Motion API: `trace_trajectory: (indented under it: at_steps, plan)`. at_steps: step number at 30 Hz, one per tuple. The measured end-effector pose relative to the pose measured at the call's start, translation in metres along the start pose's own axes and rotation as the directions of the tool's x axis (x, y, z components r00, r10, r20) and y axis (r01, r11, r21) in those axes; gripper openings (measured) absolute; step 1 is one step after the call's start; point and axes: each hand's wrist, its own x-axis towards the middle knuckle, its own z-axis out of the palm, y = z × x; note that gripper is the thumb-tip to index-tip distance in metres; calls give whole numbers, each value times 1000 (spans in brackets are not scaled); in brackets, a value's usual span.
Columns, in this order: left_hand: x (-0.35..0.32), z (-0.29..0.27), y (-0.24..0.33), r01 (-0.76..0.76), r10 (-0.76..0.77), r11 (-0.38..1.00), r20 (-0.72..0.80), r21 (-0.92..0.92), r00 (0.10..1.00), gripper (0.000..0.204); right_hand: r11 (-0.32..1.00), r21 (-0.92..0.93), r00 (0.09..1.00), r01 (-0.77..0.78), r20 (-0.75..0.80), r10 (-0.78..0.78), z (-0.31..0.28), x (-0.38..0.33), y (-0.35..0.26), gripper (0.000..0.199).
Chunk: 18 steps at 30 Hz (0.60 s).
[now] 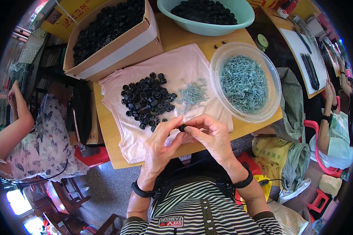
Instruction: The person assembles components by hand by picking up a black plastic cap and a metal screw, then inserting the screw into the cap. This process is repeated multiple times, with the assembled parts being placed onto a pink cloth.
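My left hand (162, 143) and my right hand (210, 135) meet over the near edge of a pink cloth (184, 64), both pinching one small black plastic cap (182, 127) between thumbs and forefingers. Just beyond the hands lies a heap of the same black caps (147, 100) on the cloth. A small scatter of silver screws (192, 94) sits to the right of that heap. I cannot tell whether a screw is in the held cap.
A clear plastic bowl (271, 102) full of screws stands at the right. A cardboard box (117, 51) and a teal basin (208, 27) at the back hold several black caps. Other people sit at the left and right beside the wooden table (106, 129).
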Motion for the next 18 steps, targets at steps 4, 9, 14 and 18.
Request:
trace_trajectory:
  at_steps: [4, 9, 14, 18]
  plan:
    - [7, -3, -1, -77, 76, 992, 18, 95, 997, 43, 968, -223, 991, 119, -38, -130, -2, 1, 2, 17]
    - [11, -9, -5, -134, 129, 966, 35, 220, 991, 38, 951, -279, 985, 135, -70, -160, -2, 2, 1, 16]
    - [22, -15, 4, -154, 127, 863, 88, 481, 988, 23, 517, -759, 866, 396, 121, -485, -6, 4, 6, 19]
    - [35, -5, 6, -209, 206, 797, 71, 566, 976, 19, 438, -801, 859, 407, 172, -483, -6, 2, 4, 25]
